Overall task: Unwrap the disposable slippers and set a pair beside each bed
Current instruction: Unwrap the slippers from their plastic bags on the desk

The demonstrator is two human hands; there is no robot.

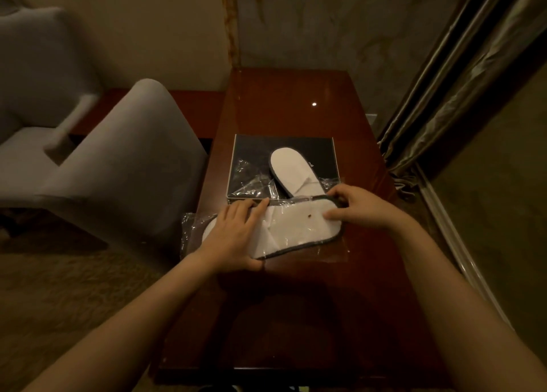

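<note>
Dim, warm light falls on a glossy reddish-brown wooden counter (296, 101) set against the wall, where the left hand (233, 234) lies flat and spread, thumb tucked under the near edge, on a white terry slipper with grey piping (299, 228) still inside its clear plastic wrapper (189, 228), while the right hand (358, 205) pinches the slipper's right end between thumb and curled fingers. Just beyond them a second white slipper (291, 172) rests unwrapped on crumpled clear film (251, 181) over a black rectangular tray (257, 148). Grey upholstered chairs (127, 154) stand left of the counter, and heavy striped curtains (461, 74) hang to the right.
</note>
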